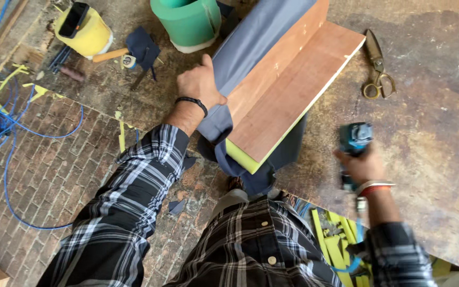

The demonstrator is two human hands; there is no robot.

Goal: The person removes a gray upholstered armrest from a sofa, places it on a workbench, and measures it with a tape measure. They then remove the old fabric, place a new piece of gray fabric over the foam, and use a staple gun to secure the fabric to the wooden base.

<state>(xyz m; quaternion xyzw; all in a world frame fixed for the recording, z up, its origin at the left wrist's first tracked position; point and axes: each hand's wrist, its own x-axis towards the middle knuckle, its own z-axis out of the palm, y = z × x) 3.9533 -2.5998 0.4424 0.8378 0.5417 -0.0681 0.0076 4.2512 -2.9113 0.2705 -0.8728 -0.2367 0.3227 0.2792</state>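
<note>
Fabric over board, tool in hand
Your left hand (pixel 200 82) pinches grey fabric (pixel 256 42) vs wood board (pixel 293 90); right hand (pixel 365 165) clenched round teal power tool (pixel 354 138), blurred.

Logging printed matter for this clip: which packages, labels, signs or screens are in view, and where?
Dark phone-like slab with a blank black screen: top left, lying on the yellow cylindrical container.
Small round tape roll: beside the yellow container, pale with a dark rim; too small to tell any label.
No packages or signs show.
</note>
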